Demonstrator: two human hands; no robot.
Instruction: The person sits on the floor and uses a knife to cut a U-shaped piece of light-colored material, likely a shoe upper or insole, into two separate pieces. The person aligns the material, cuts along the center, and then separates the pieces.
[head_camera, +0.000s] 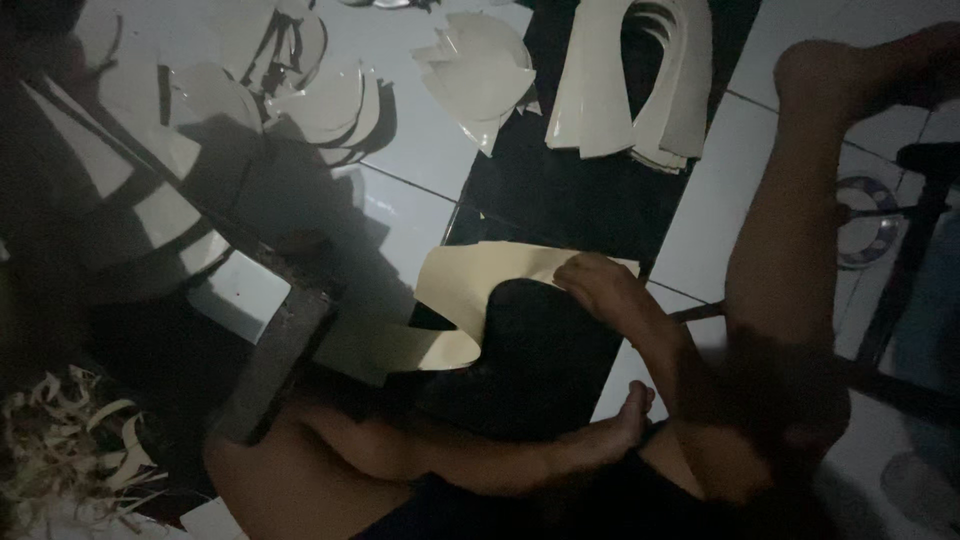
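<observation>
My right hand (598, 283) rests with bent fingers on the upper edge of a cream sheet (470, 280) lying on the floor. It seems to grip the sheet where a black rounded piece (540, 350) lies on top of it. My forearm runs down to the lower right. My left hand is not visible in this dark view. My folded leg and foot (630, 405) lie just below the black piece, and my other knee (810, 70) rises at the right.
Stacks of cut cream curved pieces (630, 80) lie at the top, with more (480, 70) on the pale floor tiles. A dark block-like tool (270, 370) stands at the left. Thin cream offcuts (70, 440) are heaped at the lower left. A dark frame (900, 270) stands at the right.
</observation>
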